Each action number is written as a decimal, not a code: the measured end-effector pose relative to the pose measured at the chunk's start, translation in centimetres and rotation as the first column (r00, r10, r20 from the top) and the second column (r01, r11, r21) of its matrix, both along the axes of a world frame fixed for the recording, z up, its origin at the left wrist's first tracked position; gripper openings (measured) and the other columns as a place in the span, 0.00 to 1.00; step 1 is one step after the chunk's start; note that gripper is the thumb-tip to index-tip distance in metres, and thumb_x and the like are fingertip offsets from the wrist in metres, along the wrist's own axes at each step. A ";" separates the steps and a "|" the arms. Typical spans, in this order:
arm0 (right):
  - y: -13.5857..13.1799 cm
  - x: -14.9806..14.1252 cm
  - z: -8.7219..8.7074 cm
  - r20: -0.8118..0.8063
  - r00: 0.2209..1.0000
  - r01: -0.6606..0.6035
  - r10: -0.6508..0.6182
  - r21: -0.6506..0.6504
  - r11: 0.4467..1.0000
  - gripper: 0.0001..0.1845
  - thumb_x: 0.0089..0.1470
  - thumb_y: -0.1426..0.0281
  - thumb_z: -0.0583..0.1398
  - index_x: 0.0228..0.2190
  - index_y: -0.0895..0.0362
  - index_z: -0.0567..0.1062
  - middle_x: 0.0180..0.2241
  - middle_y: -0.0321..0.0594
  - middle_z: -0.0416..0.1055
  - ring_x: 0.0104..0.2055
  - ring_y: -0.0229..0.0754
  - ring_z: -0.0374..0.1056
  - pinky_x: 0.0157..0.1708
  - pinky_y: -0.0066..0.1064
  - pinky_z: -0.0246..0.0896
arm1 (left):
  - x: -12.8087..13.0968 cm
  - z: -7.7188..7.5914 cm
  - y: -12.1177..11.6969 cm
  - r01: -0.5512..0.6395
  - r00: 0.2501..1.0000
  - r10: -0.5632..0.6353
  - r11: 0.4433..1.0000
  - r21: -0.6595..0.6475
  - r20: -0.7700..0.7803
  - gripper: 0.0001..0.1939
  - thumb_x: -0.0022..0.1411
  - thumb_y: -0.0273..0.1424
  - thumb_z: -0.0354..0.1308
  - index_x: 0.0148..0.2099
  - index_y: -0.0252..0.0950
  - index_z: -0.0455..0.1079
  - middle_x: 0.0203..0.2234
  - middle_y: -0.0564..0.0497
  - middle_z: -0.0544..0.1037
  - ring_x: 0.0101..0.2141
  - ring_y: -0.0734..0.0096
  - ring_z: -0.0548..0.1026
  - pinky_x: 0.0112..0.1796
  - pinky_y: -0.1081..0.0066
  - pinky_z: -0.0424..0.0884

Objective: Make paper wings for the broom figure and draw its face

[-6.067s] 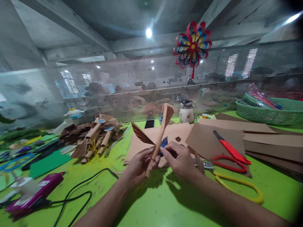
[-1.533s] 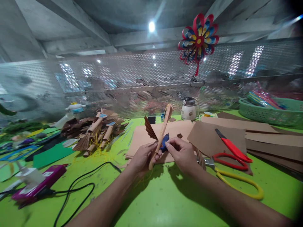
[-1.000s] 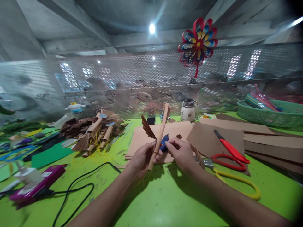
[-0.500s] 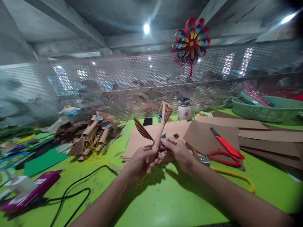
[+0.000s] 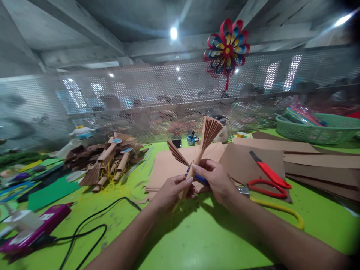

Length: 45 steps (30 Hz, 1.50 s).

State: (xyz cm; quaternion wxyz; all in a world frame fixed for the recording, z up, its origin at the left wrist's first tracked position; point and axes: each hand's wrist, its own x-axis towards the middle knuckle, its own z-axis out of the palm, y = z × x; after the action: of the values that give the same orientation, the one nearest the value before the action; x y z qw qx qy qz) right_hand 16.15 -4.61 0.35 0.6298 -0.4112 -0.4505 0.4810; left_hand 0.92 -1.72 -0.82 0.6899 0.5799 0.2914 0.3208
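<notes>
At centre, the left hand [image 5: 172, 190] pinches the paper tube [image 5: 198, 159] at its seven-o'clock end, likely steadying it, while the right hand [image 5: 217, 180], toward four o'clock, closes on what may be a blue tool [image 5: 200, 180].

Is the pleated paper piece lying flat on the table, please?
No, the left hand holds the pleated paper piece raised above the green table.

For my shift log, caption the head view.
Left hand and right hand hold a pleated brown paper piece over a green table, scissors at right.
</notes>
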 end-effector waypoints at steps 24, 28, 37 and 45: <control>4.3 4.5 -1.8 0.403 0.882 0.243 -0.245 0.056 0.968 0.14 0.58 0.65 0.57 0.43 0.60 0.71 0.41 0.41 0.71 0.38 0.40 0.70 0.37 0.37 0.68 | -0.8 0.2 1.5 -0.305 0.952 0.299 0.946 0.109 0.070 0.19 0.56 0.44 0.60 0.39 0.32 0.70 0.21 0.54 0.67 0.21 0.78 0.65 0.23 0.79 0.61; 4.0 3.8 -2.0 0.499 0.848 0.196 -0.179 0.018 0.980 0.15 0.58 0.65 0.57 0.45 0.60 0.70 0.43 0.42 0.70 0.40 0.41 0.70 0.38 0.38 0.68 | -0.8 0.3 1.5 -0.328 0.944 0.321 0.938 0.109 0.077 0.20 0.53 0.45 0.62 0.38 0.31 0.71 0.21 0.54 0.67 0.20 0.78 0.64 0.23 0.79 0.61; 1.1 7.9 1.7 0.808 0.584 0.183 -0.080 -0.035 0.983 0.11 0.58 0.65 0.58 0.37 0.61 0.73 0.35 0.38 0.72 0.32 0.37 0.69 0.31 0.31 0.67 | -0.7 0.3 1.9 -0.377 0.926 0.370 0.914 0.154 0.071 0.21 0.51 0.45 0.63 0.35 0.31 0.71 0.19 0.55 0.68 0.20 0.77 0.64 0.22 0.77 0.59; -5.8 11.7 -0.4 0.964 0.243 0.253 0.111 -0.173 0.952 0.16 0.55 0.64 0.60 0.20 0.60 0.69 0.19 0.29 0.64 0.19 0.30 0.59 0.20 0.24 0.57 | -0.5 0.5 1.8 -0.414 0.909 0.401 0.897 0.152 0.111 0.22 0.46 0.46 0.65 0.33 0.31 0.71 0.17 0.55 0.68 0.19 0.78 0.63 0.20 0.77 0.58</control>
State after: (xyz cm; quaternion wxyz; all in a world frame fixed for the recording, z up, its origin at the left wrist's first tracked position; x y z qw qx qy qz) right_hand 27.88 -10.36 -0.07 0.1722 -0.7276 -0.6449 0.1580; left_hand 0.41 0.08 -0.30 0.5653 0.5507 0.3507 0.5042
